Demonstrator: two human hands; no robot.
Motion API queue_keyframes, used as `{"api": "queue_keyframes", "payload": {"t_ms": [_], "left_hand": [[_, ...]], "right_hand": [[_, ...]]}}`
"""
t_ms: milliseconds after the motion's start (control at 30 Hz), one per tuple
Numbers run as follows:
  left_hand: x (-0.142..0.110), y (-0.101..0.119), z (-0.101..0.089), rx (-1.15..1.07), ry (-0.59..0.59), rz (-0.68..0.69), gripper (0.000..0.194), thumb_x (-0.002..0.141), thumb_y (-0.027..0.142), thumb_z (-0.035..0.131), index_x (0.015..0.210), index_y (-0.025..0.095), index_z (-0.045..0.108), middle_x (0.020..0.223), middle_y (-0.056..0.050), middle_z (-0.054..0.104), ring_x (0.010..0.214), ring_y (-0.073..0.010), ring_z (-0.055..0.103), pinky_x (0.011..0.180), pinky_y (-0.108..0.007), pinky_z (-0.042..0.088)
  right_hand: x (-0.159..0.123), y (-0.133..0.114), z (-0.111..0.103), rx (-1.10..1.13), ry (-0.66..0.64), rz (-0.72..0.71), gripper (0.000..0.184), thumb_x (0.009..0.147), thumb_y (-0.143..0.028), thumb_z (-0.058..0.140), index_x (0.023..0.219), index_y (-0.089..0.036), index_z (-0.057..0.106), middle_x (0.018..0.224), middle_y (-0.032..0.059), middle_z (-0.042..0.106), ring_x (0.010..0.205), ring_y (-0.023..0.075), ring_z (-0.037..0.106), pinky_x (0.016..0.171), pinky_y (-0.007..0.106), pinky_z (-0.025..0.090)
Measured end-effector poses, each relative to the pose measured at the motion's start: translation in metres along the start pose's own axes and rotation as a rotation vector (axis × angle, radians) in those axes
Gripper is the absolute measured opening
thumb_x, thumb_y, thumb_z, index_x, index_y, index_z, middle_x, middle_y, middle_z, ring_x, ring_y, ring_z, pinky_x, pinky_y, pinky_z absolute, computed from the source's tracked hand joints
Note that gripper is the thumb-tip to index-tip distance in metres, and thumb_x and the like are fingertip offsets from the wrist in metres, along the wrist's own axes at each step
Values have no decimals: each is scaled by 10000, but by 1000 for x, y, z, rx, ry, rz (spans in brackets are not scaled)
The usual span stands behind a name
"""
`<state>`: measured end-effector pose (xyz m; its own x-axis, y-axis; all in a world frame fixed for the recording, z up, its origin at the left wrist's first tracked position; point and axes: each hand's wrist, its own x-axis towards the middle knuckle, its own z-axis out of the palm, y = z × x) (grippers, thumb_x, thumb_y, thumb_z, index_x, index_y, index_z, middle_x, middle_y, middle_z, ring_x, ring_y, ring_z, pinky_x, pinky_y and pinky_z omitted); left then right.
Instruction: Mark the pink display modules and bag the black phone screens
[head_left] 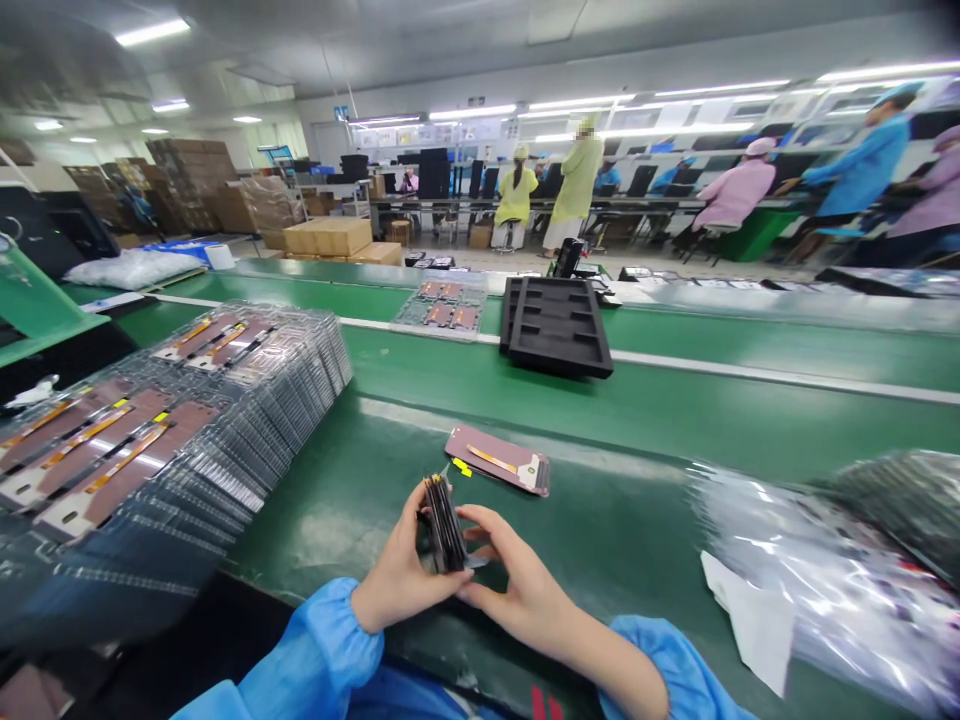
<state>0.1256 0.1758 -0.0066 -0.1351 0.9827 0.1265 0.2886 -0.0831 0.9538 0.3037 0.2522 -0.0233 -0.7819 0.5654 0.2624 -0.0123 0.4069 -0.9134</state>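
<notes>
Upright between my hands is a stack of thin dark phone screen panels [445, 525], seen edge-on. My left hand [409, 560] wraps round its left side and lower end. On the right, my right hand [510, 565] has its thumb at the bottom corner and its bent fingers against the side of the stack. Just beyond, flat on the green mat, lies a small pile of phone screen panels [499, 460], brown backs up, with an orange flex cable and yellow tabs. Exactly how many panels I hold cannot be told.
At left stand tall stacks of clear plastic trays [300, 385] with panels on top. Black foam trays [559, 325] and another clear tray [442, 308] lie across the bench. Plastic bags [832, 570] and a white paper [754, 620] are at right. Several people work beyond.
</notes>
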Motion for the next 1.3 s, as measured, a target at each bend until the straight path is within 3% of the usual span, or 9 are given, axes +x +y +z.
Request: {"api": "queue_keyframes", "payload": {"t_ms": [133, 267, 400, 500, 667, 800, 1033, 1300], "left_hand": [[2, 0, -3, -16, -12, 0, 880, 708, 224, 778, 1433, 157, 283, 1474, -206, 413, 1397, -339, 363, 1182, -478, 242], [5, -6, 0, -90, -46, 37, 953, 693, 251, 789, 1447, 170, 212, 1480, -207, 393, 1366, -344, 400, 1148, -491, 308], [6, -15, 3, -108, -68, 45, 1018, 680, 227, 787, 1459, 208, 131, 1487, -189, 380, 1323, -328, 450, 1110, -501, 366], [7, -18, 3, -76, -27, 50, 984, 680, 200, 787, 1450, 221, 174, 1493, -165, 373, 1332, -317, 437, 1119, -489, 360], [8, -15, 5, -37, -17, 132, 891, 708, 219, 781, 1425, 230, 253, 1458, -142, 394, 1350, -309, 407, 1136, -478, 333], [10, -16, 5, 47, 50, 188, 886, 659, 265, 810, 1381, 229, 298, 1430, -155, 314, 1379, -342, 326, 1110, -497, 355], [9, -15, 4, 32, 21, 151, 852, 679, 369, 793, 1370, 197, 325, 1394, -158, 353, 1359, -348, 332, 1134, -517, 296], [9, -12, 4, -27, 1, 116, 833, 688, 383, 795, 1360, 217, 333, 1391, -157, 375, 1307, -346, 398, 1070, -500, 380]], "right_hand": [[14, -11, -21, -1, -98, -79, 882, 780, -409, 765, 1498, -270, 272, 1533, 144, 313, 1357, 304, 412, 1061, 430, 433], [32, -13, -27, -66, -90, -129, 993, 751, -499, 774, 1536, -251, 218, 1579, 152, 252, 1456, 341, 234, 1151, 518, 297], [46, -13, -27, -26, -116, -94, 1071, 706, -523, 801, 1546, -258, 192, 1572, 141, 291, 1440, 327, 286, 1173, 511, 258], [49, -12, -27, 10, -122, -52, 1106, 682, -552, 808, 1547, -252, 187, 1539, 147, 358, 1412, 322, 347, 1175, 507, 250], [45, -6, -27, 12, -86, 22, 1229, 637, -615, 806, 1563, -213, 106, 1578, 167, 264, 1448, 344, 261, 1186, 511, 213], [45, -7, -28, 17, -112, 5, 1160, 664, -627, 781, 1551, -207, 162, 1555, 175, 309, 1448, 334, 266, 1192, 514, 191], [48, -10, -30, -42, -107, -75, 1060, 658, -652, 768, 1504, -236, 282, 1574, 166, 239, 1465, 341, 205, 1132, 477, 340], [46, -7, -30, -110, -97, -142, 1000, 698, -647, 743, 1483, -238, 278, 1502, 174, 324, 1429, 346, 285, 1166, 503, 271]]}}
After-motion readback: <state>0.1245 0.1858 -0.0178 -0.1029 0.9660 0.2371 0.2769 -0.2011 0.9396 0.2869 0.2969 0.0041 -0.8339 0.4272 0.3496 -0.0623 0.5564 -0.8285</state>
